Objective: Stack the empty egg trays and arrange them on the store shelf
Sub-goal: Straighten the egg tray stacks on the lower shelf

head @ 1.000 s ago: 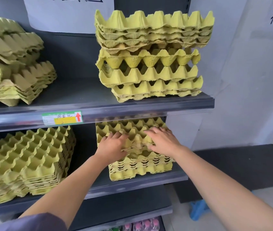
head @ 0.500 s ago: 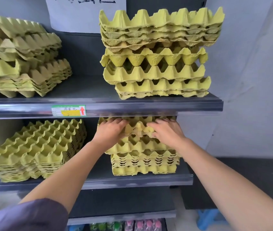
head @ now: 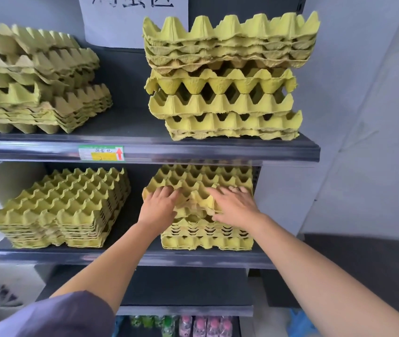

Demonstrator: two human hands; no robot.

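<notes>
Yellow-green pulp egg trays fill a dark store shelf. On the middle shelf (head: 120, 256), at the right, stands a stack of trays (head: 205, 239). Its top tray (head: 205, 178) sits a little askew above the others. My left hand (head: 159, 205) lies on that tray's front left part, fingers over the cups. My right hand (head: 235, 205) rests flat on its front right part with fingers spread. Another neat stack (head: 59, 207) stands at the left of the same shelf.
The upper shelf (head: 218, 149) carries a tall uneven stack (head: 222, 81) at the right and a slumped stack (head: 35, 81) at the left. A price label (head: 101, 153) is on its edge. Small bottles (head: 201, 327) sit at the bottom, a blue stool (head: 300, 324) beside them.
My view has moved closer and tilted up slightly. Both hands have stayed on the top tray of the right stack, and the right hand's fingers have spread flatter over it.
</notes>
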